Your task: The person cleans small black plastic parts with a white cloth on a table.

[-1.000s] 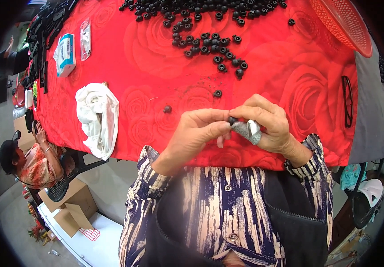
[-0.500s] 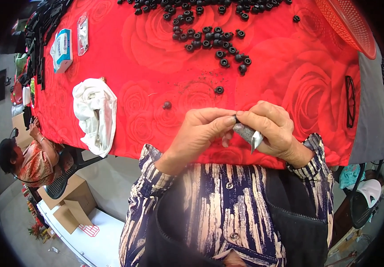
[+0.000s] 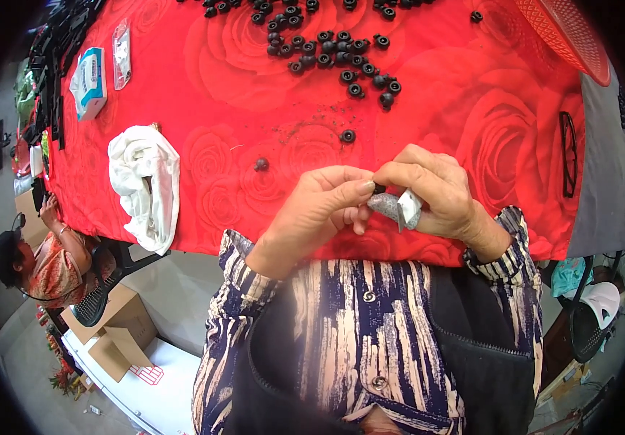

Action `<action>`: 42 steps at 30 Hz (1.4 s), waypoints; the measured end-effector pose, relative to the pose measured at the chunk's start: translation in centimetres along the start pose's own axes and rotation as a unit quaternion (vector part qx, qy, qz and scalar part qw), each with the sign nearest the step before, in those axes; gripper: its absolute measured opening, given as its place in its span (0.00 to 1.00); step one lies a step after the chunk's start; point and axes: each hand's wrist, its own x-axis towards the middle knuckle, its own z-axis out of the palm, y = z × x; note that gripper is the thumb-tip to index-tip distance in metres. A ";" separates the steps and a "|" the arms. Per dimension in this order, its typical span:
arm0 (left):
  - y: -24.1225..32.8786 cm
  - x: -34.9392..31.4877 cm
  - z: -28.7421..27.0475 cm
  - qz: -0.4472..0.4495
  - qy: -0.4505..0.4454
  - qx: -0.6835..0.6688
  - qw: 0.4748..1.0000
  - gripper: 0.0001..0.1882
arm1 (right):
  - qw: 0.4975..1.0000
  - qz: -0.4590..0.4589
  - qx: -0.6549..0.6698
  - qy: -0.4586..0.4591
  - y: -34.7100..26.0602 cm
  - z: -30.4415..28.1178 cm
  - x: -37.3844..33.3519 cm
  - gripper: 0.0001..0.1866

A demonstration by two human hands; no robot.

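Close to the near edge of the red, rose-patterned surface (image 3: pixel 269 119), a small black part (image 3: pixel 379 188) was pinched at the fingertips of the left hand (image 3: pixel 301 206), with the right hand's index finger brought against it. Only a dark, rounded bit of the part could be seen; the rest was covered by fingers, so its long axis and the way it pointed could not be told. In the right hand (image 3: pixel 437 192), a grey speckled object (image 3: pixel 385 206) was grasped, its length slanted from far left to near right. Beside it a shiny pale piece (image 3: pixel 409 206) was exposed, its narrow end directed toward the near side; whether the two were joined could not be made out.

To the left, a crumpled white cloth (image 3: pixel 127 163) was seen, its long axis running near to far. Black-framed glasses (image 3: pixel 567 156) were laid at the right, likewise lengthwise near to far. Farther off, a dark ball (image 3: pixel 261 164) and a single black knob (image 3: pixel 348 135) were set apart, with dark crumbs scattered beyond. Past these, black knobs (image 3: pixel 343 54) were clustered, their ringed openings turned various ways. A red basket (image 3: pixel 566 36) was placed at the far right.
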 end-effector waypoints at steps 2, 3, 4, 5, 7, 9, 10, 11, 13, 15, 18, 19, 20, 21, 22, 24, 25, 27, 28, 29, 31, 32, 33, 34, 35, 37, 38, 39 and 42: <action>0.1 -0.4 0.0 0.008 -0.017 -0.017 1.000 0.12 | 1.000 -0.010 -0.003 0.006 -0.1 0.0 0.1 0.18; 0.1 -0.4 0.0 0.009 -0.017 -0.018 1.000 0.12 | 1.000 -0.011 -0.003 0.005 -0.2 0.1 0.1 0.18; 0.1 -0.3 0.0 0.009 -0.015 -0.010 1.000 0.12 | 1.000 -0.020 -0.012 0.010 -0.2 0.1 0.1 0.19; 0.1 -0.2 0.1 0.008 -0.013 -0.003 1.000 0.12 | 0.999 -0.030 -0.021 0.015 -0.3 0.2 0.1 0.19; 0.2 -0.4 0.5 0.016 -0.014 0.004 1.000 0.12 | 0.999 -0.035 -0.020 0.018 -0.3 0.1 0.2 0.19; 0.3 -0.7 0.9 0.025 -0.014 0.011 1.000 0.12 | 0.999 -0.042 -0.017 0.021 -0.3 0.0 0.2 0.18; 0.3 -0.9 1.0 0.045 -0.022 0.014 0.999 0.12 | 1.000 -0.022 0.010 0.009 -0.4 -0.2 0.3 0.19; 0.4 -1.0 1.1 0.065 -0.031 0.017 0.997 0.12 | 0.999 -0.003 0.036 -0.004 -0.5 -0.4 0.4 0.19; 0.3 -1.2 0.8 0.085 -0.025 0.018 0.996 0.12 | 0.997 0.034 0.074 -0.004 -0.6 -0.7 0.5 0.20; 0.4 -1.4 0.8 0.104 -0.021 0.020 0.994 0.12 | 0.991 0.071 0.110 -0.004 -0.5 -1.0 0.5 0.20; 0.6 -1.6 1.1 0.107 -0.021 0.027 0.994 0.12 | 0.978 0.165 0.110 -0.062 -0.5 -1.3 0.3 0.17; 0.6 -1.6 1.3 0.113 -0.008 0.049 0.992 0.12 | 0.978 0.166 0.110 -0.061 -0.5 -1.2 0.4 0.17; 0.6 -1.6 1.4 0.119 0.005 0.070 0.990 0.13 | 0.981 0.155 0.099 -0.061 -0.5 -1.2 0.5 0.16; 0.6 -1.7 1.5 0.117 0.005 0.070 0.991 0.13 | 0.984 0.143 0.090 -0.061 -0.4 -1.1 0.5 0.15; 0.6 -1.7 1.6 0.121 0.015 0.085 0.989 0.14 | 0.983 0.144 0.091 -0.061 -0.3 -0.9 0.4 0.15; 0.6 -1.8 1.6 0.123 0.023 0.100 0.987 0.14 | 0.982 0.145 0.102 -0.060 -0.2 -0.7 0.3 0.15; 0.7 -1.8 1.6 0.122 0.008 0.093 0.988 0.13 | 0.982 0.146 0.101 -0.060 -0.1 -0.7 0.3 0.15; 0.8 -1.8 1.6 0.119 -0.008 0.086 0.989 0.12 | 0.981 0.144 0.116 -0.059 -0.1 -0.7 0.2 0.15; 0.7 -1.8 1.6 0.123 -0.005 0.097 0.988 0.12 | 0.981 0.144 0.116 -0.059 -0.1 -0.7 0.2 0.15; 0.7 -1.8 1.6 0.126 -0.001 0.108 0.986 0.12 | 0.981 0.141 0.119 -0.057 0.0 -0.6 0.2 0.15; 0.7 -1.8 1.6 0.126 -0.004 0.107 0.986 0.12 | 0.982 0.138 0.121 -0.055 0.0 -0.7 0.2 0.14; 0.7 -1.8 1.5 0.128 -0.007 0.106 0.986 0.13 | 0.980 0.142 0.123 -0.059 0.0 -0.7 0.2 0.14; 0.6 -1.8 1.5 0.128 -0.007 0.107 0.986 0.13 | 0.979 0.145 0.126 -0.064 0.0 -0.8 0.2 0.14; 0.6 -1.8 1.5 0.130 -0.008 0.104 0.986 0.13 | 0.979 0.145 0.126 -0.064 -0.1 -0.8 0.3 0.14; 0.6 -1.8 1.5 0.133 -0.009 0.102 0.986 0.13 | 0.979 0.148 0.125 -0.070 -0.1 -0.9 0.3 0.14; 0.5 -1.8 1.5 0.133 -0.006 0.103 0.986 0.13 | 0.978 0.150 0.125 -0.076 -0.2 -0.9 0.3 0.13; 0.5 -1.9 1.5 0.133 -0.003 0.104 0.986 0.13 | 0.977 0.151 0.127 -0.077 -0.2 -0.9 0.3 0.13; 0.5 -1.8 1.4 0.133 -0.004 0.104 0.986 0.13 | 0.977 0.153 0.128 -0.078 -0.1 -0.9 0.3 0.13; 0.5 -1.8 1.4 0.135 -0.006 0.110 0.985 0.13 | 0.978 0.149 0.126 -0.071 0.0 -0.7 0.2 0.12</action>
